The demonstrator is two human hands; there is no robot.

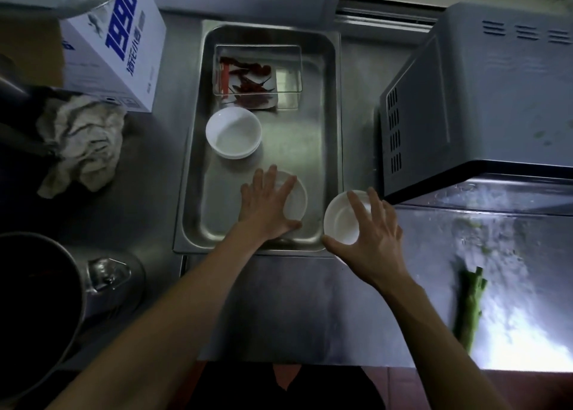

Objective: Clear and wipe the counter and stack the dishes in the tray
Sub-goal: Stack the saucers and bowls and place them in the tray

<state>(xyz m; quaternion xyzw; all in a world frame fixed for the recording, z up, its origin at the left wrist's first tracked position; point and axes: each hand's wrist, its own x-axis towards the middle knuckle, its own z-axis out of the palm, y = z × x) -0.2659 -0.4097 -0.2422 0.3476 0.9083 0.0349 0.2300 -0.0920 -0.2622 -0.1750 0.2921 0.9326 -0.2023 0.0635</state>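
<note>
Centre of frame: steel tray [328, 130] on a steel counter [294, 301]. Lower part of the tray: left hand [266, 205], fingers straight and spread, lying flat over a white bowl [297, 198] that sits on the tray floor. Just right of the tray's lower right corner: right hand [369, 239], fingers spread and curled around the rim of a second white bowl [341, 220], thumb at its near edge; whether this bowl rests on the counter or is lifted, cannot tell. Middle of the tray: stack of white bowls [234, 132]. Upper part of the tray: clear rectangular container [288, 78] with dried red chillies [248, 81]. Left of the tray: crumpled cloth [83, 143]. Upper left: white box with blue print [117, 47]. Right: grey microwave [480, 99]. Lower right: green vegetable stalk [471, 304] on the wet counter. Lower left: large steel pot [74, 288].
</note>
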